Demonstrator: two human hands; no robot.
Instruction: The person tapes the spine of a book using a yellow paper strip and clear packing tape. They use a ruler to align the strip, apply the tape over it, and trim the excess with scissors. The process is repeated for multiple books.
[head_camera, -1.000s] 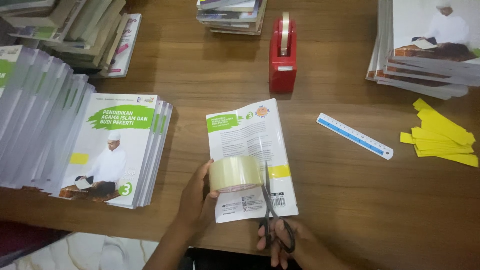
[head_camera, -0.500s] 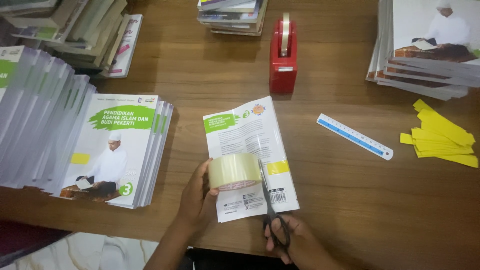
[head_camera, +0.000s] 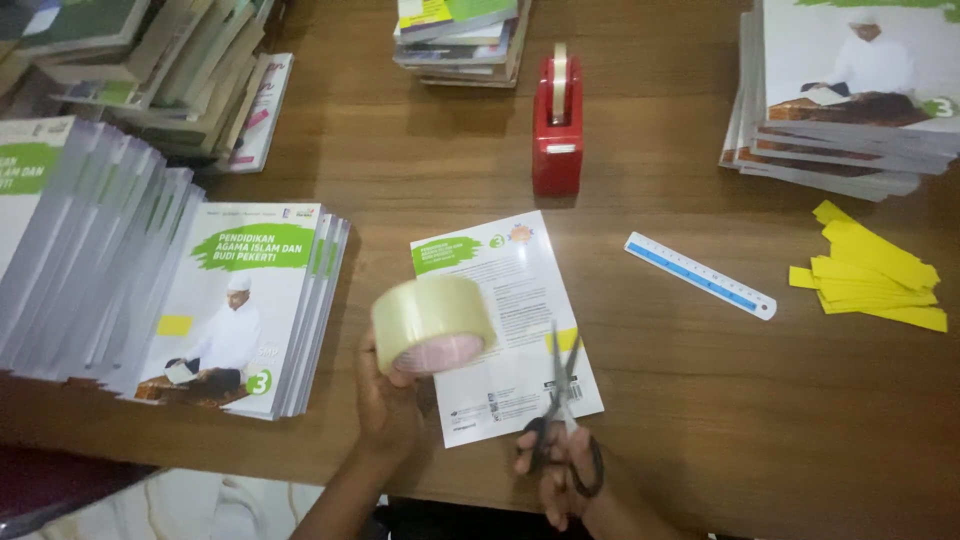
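- Left hand, low in the frame left of centre, has its grip closed on a roll of clear tape — the roll is lifted off the worktop and tilted, its core facing the camera.
- Right hand, at the bottom edge, has fingers through the handles of black scissors; the blades point up the frame, nearly shut, over the lower right of a book.
- The book lies flat at the centre of the worktop, back cover up — white with a green band at its top and a yellow strip by its right edge, just beside the blades.
- A red tape dispenser stands above the book, near the top centre.
- A blue and white ruler lies slanted to the right of the book; loose yellow strips lie further right, near the edge.
- Book stacks: a fanned row with white and green covers at left, a pile at upper right, a small one at top centre, mixed ones at upper left.
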